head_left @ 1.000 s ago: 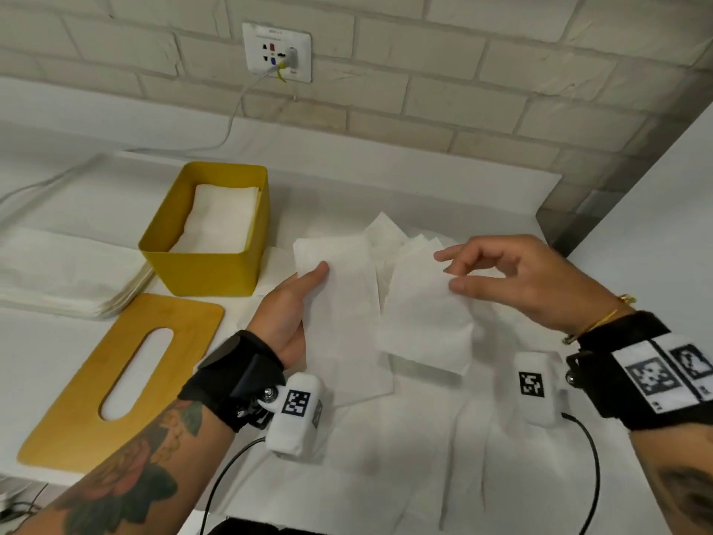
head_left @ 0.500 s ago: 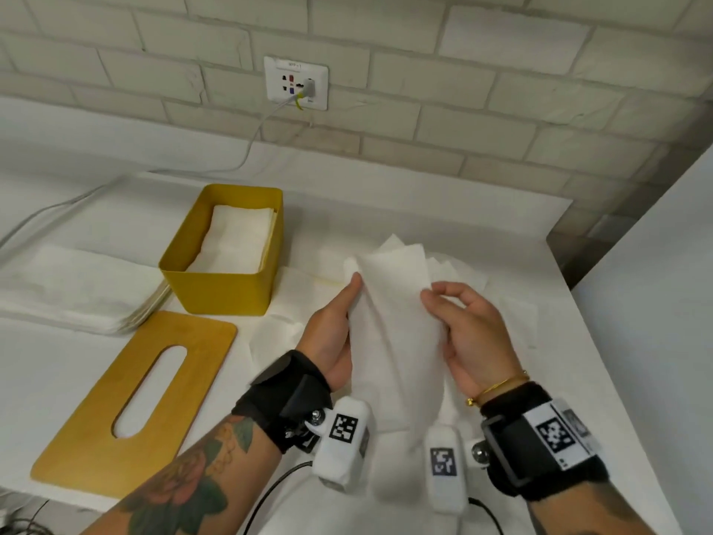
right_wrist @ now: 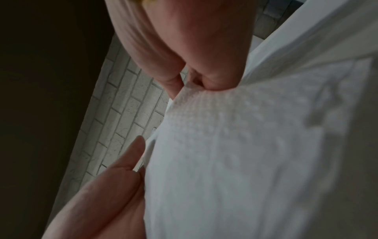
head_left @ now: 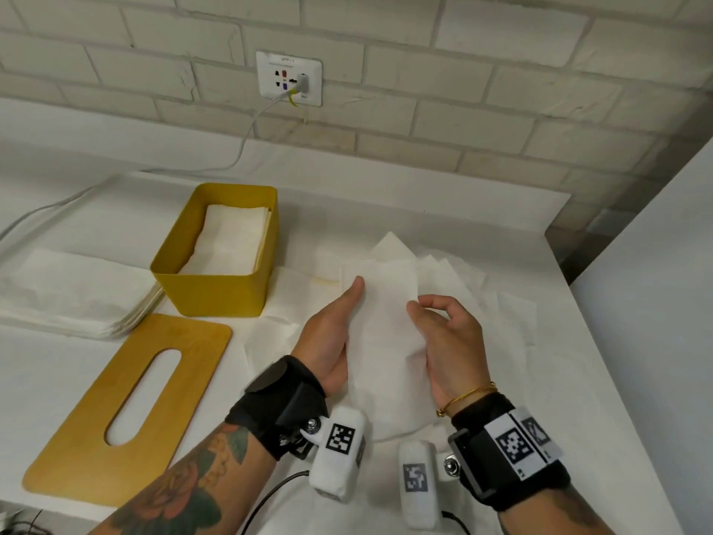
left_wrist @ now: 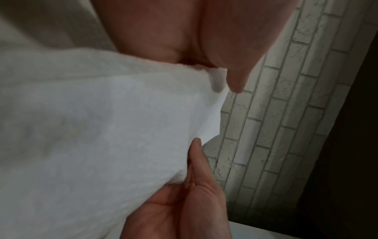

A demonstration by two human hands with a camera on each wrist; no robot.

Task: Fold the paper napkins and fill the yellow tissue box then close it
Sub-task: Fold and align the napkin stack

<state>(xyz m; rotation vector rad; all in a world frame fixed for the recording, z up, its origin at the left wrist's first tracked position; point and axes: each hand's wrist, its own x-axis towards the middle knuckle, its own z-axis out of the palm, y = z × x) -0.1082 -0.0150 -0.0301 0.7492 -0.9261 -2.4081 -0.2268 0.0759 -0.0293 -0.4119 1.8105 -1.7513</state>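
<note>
The open yellow tissue box [head_left: 216,299] stands at the middle left of the table with folded napkins [head_left: 231,241] inside. Its flat yellow lid [head_left: 77,453] with a long slot lies in front of it. Between my hands I hold a narrow folded white napkin [head_left: 386,341] just above the table. My left hand [head_left: 335,330] grips its left edge, thumb on top [left_wrist: 235,77] and fingers [left_wrist: 196,155] underneath. My right hand [head_left: 447,337] pinches the right edge with curled fingers [right_wrist: 214,80]. In both wrist views the napkin [left_wrist: 102,129] [right_wrist: 245,145] fills most of the frame.
A stack of flat white napkins [head_left: 69,299] lies left of the box. Several loose napkins [head_left: 451,272] are spread behind and under my hands. A brick wall with a socket [head_left: 289,77] and a cable runs along the back. The table edge is at the right.
My right hand swung the napkin's right half over to the left. Both hands have closed in and now hold the napkin as one narrow strip. The box and lid did not move.
</note>
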